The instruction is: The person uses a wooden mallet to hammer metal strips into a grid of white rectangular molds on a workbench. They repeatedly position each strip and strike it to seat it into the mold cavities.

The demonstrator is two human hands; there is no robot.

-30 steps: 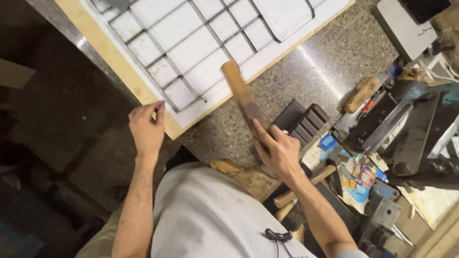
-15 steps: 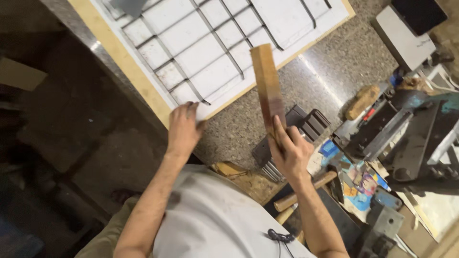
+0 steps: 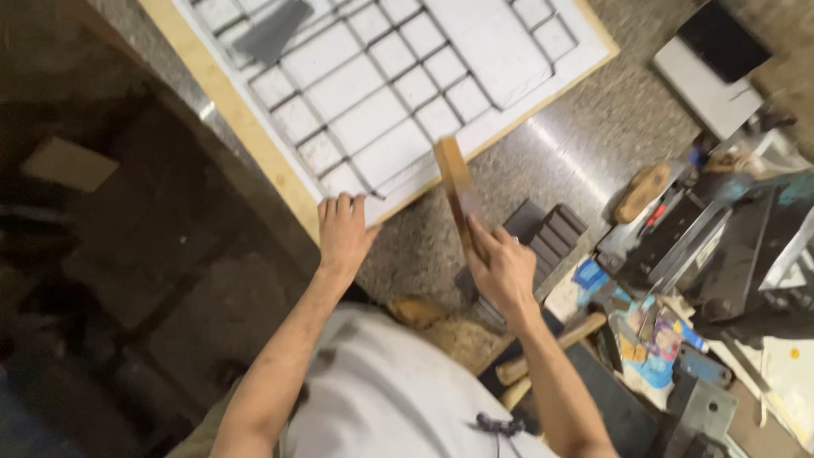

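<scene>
My right hand (image 3: 502,273) grips a narrow wooden stick (image 3: 454,188) by its lower end, its upper end raised over the corner of a white board (image 3: 356,136). The board has a pale wooden frame and carries a grid of dark metal rods (image 3: 386,102). My left hand (image 3: 342,229) rests on the board's near corner, fingers over the frame edge. Both hands are above a speckled stone worktop (image 3: 585,153).
Dark ridged blocks (image 3: 551,237) lie by my right hand. To the right are a wooden-handled tool (image 3: 642,191), metal tools, coloured packets (image 3: 653,339), a wooden hammer handle (image 3: 551,348) and a white box (image 3: 708,80). A dark floor lies to the left.
My left hand has moved up from the worktop edge onto the board's corner. The stick in my right hand has swung, tilting its top toward the board.
</scene>
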